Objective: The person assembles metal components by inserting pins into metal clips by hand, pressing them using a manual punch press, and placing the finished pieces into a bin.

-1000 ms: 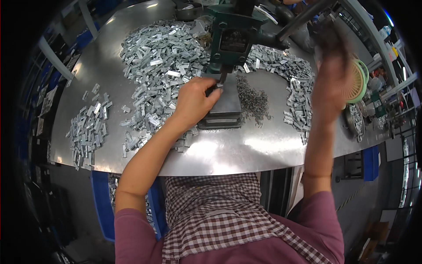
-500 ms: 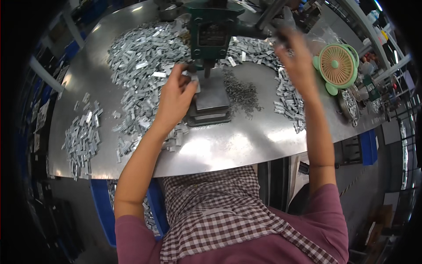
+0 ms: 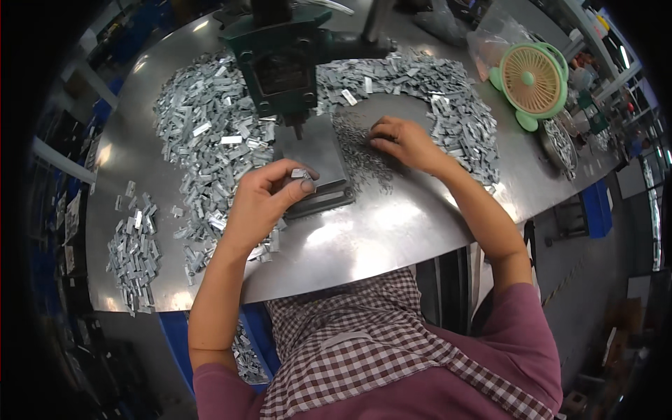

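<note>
My left hand [image 3: 262, 199] pinches a small silvery metal block [image 3: 301, 174] between thumb and finger, in front of the press's flat steel base [image 3: 320, 148]. Over a scatter of tiny dark metal pins [image 3: 365, 166] is my right hand [image 3: 409, 145], its thumb and fingers drawn together; whatever they may hold is too small to make out. The green hand press [image 3: 281, 73] stands behind, with its ram [image 3: 299, 131] above the base and neither hand touching its handle.
A large heap of metal pieces [image 3: 203, 140] spreads left of the press, and another [image 3: 465, 129] curves round to the right. A smaller pile [image 3: 133, 255] lies far left. At the right stand a green fan [image 3: 530, 82] and a bowl of parts [image 3: 560, 147]. A blue bin [image 3: 175, 343] sits below the table edge.
My right hand has left the press handle and come down to the pins. My left hand has drawn back from under the ram toward me with the metal block. The view has shifted.
</note>
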A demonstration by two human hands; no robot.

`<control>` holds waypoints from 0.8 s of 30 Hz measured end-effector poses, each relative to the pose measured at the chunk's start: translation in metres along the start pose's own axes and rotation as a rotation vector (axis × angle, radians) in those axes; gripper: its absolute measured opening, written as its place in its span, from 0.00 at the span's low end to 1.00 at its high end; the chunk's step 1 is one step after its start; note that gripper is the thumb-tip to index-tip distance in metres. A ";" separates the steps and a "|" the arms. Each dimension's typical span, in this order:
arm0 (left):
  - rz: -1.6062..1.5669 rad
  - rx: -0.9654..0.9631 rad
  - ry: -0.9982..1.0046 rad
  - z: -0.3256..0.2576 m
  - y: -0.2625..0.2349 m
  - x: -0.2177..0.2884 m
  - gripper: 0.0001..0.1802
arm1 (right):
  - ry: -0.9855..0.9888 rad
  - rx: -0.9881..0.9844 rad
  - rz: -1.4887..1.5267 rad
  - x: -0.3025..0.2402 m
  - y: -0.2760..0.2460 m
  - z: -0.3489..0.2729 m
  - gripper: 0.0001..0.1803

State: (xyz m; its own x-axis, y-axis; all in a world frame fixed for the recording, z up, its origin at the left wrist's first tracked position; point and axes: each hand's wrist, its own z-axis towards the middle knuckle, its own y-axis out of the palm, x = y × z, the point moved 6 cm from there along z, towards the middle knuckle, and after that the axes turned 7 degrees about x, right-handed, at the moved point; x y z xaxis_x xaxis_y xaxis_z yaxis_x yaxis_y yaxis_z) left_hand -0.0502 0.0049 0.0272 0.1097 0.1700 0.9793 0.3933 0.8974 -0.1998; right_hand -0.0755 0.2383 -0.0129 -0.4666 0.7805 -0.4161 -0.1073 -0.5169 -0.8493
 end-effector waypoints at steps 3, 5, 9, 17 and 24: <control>0.009 0.013 0.040 0.003 0.013 0.005 0.08 | 0.054 0.132 0.116 -0.012 -0.006 -0.009 0.09; 0.149 0.046 0.199 0.004 0.017 0.015 0.08 | 0.067 0.135 0.068 -0.013 -0.007 -0.019 0.09; 0.275 0.214 0.423 0.003 0.020 0.020 0.09 | 0.127 0.170 0.040 -0.016 -0.007 -0.027 0.09; 0.387 0.299 0.445 0.009 0.010 0.001 0.10 | 0.404 0.129 0.627 -0.036 0.000 -0.028 0.11; 0.405 0.279 0.509 0.016 0.025 0.011 0.10 | 0.336 0.167 0.587 -0.033 -0.018 -0.030 0.12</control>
State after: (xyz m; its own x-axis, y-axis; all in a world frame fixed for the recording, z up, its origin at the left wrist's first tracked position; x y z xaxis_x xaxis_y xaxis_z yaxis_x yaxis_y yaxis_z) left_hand -0.0539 0.0355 0.0337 0.6380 0.3623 0.6795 -0.0101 0.8863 -0.4630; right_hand -0.0321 0.2324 0.0064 -0.1942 0.4080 -0.8921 -0.0668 -0.9128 -0.4030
